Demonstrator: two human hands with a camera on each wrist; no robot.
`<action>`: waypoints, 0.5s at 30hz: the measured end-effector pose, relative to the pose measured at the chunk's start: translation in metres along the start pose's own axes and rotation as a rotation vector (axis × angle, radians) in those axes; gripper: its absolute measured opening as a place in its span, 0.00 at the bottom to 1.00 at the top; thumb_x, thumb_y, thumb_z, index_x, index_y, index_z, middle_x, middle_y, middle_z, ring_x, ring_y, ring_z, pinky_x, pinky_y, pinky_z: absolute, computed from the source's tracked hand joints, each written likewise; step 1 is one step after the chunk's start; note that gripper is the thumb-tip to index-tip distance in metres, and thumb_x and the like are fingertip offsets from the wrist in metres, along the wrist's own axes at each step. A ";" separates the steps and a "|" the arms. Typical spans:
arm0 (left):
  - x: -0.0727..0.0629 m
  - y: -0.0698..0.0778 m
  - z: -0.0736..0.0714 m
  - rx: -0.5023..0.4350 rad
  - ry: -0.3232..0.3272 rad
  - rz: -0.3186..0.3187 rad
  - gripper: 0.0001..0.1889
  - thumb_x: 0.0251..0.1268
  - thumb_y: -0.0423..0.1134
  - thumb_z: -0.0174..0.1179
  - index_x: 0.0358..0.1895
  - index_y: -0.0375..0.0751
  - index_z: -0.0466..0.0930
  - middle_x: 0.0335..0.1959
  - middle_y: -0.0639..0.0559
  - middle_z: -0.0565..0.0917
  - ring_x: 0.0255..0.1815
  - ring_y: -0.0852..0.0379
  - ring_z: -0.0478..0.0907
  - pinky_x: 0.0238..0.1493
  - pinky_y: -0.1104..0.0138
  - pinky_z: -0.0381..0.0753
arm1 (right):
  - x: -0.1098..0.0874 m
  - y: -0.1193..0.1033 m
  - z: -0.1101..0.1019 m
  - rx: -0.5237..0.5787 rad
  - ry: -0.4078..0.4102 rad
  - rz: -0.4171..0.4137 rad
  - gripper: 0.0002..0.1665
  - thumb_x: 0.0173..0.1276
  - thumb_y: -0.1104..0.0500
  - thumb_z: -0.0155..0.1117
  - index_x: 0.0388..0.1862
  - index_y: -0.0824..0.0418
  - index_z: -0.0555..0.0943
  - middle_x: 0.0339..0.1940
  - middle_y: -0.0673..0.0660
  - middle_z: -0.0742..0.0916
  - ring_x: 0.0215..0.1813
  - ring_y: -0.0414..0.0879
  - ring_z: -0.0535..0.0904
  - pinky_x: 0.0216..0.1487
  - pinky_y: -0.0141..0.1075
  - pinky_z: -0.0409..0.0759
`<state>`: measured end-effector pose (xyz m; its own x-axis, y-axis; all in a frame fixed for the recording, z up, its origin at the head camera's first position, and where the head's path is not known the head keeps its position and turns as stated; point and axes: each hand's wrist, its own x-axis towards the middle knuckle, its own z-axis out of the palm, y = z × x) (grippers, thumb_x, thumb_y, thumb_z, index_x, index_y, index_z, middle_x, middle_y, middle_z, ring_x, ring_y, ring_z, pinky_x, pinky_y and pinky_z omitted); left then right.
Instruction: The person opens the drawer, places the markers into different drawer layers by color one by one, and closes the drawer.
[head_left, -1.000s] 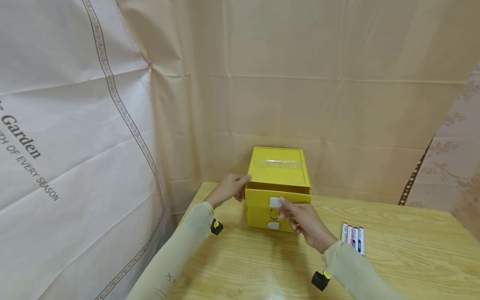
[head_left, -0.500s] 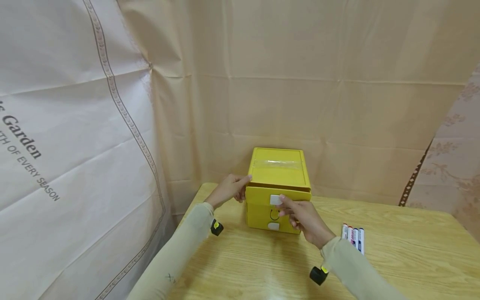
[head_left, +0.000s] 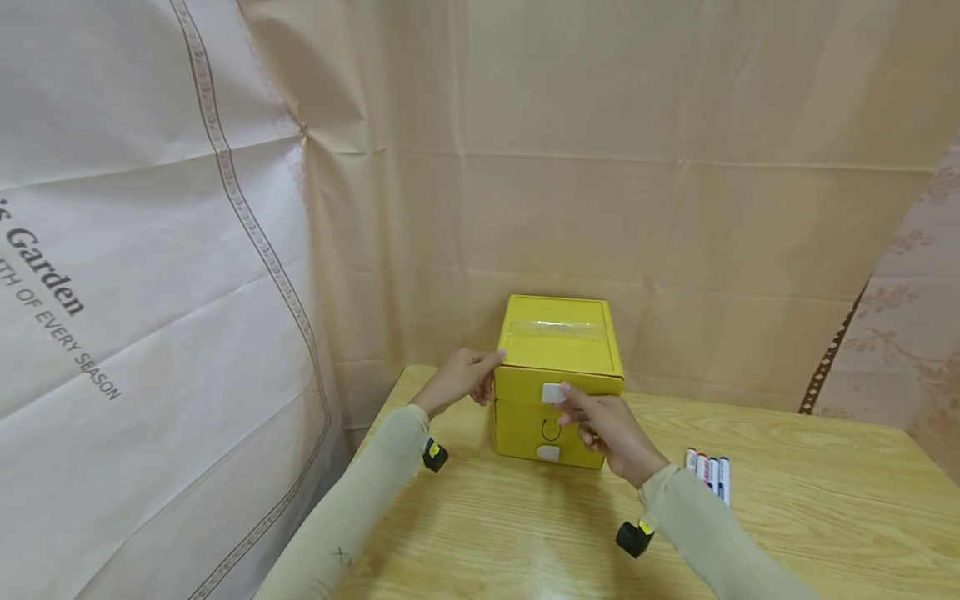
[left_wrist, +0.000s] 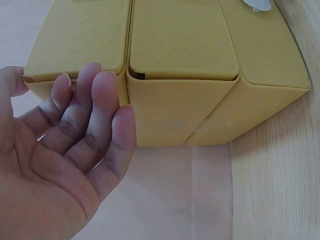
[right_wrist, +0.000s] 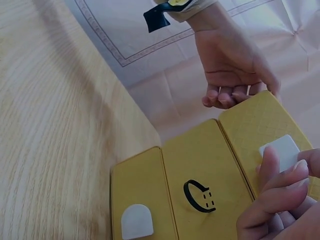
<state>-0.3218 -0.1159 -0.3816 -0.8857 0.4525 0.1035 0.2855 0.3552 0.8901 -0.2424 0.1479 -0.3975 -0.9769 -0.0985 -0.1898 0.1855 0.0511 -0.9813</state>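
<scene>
A yellow drawer box [head_left: 558,337] stands on the table, with clear tape across its top. Its top drawer [head_left: 517,383] sits almost flush with the body. My right hand [head_left: 611,433] pinches that drawer's white tab [right_wrist: 282,152] between thumb and fingers. My left hand [head_left: 457,381] holds the box's upper left front corner, thumb at the top edge and curled fingers [left_wrist: 102,95] along the side. On the front below are a black curved mark [right_wrist: 192,196] and a second white tab [right_wrist: 137,221]. The drawer's inside is hidden.
Several capped markers [head_left: 712,475] lie side by side on the wooden table [head_left: 810,500], right of the box. A beige cloth [head_left: 555,208] hangs behind the table, and a white printed cloth [head_left: 135,275] hangs at the left.
The top drawer has slid back into the box, and the dark gap above its front has narrowed to a thin line. My right hand moved forward with it; my left stayed put.
</scene>
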 end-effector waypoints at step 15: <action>0.000 -0.001 0.001 -0.010 0.001 -0.006 0.34 0.80 0.62 0.50 0.28 0.31 0.80 0.23 0.40 0.83 0.22 0.49 0.82 0.35 0.52 0.87 | 0.005 0.000 -0.001 0.012 0.001 -0.002 0.37 0.72 0.35 0.66 0.52 0.69 0.86 0.31 0.52 0.88 0.21 0.37 0.66 0.21 0.28 0.64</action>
<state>-0.3222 -0.1155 -0.3824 -0.8879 0.4494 0.0984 0.2765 0.3501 0.8950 -0.2469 0.1481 -0.3988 -0.9772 -0.0981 -0.1881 0.1852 0.0386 -0.9819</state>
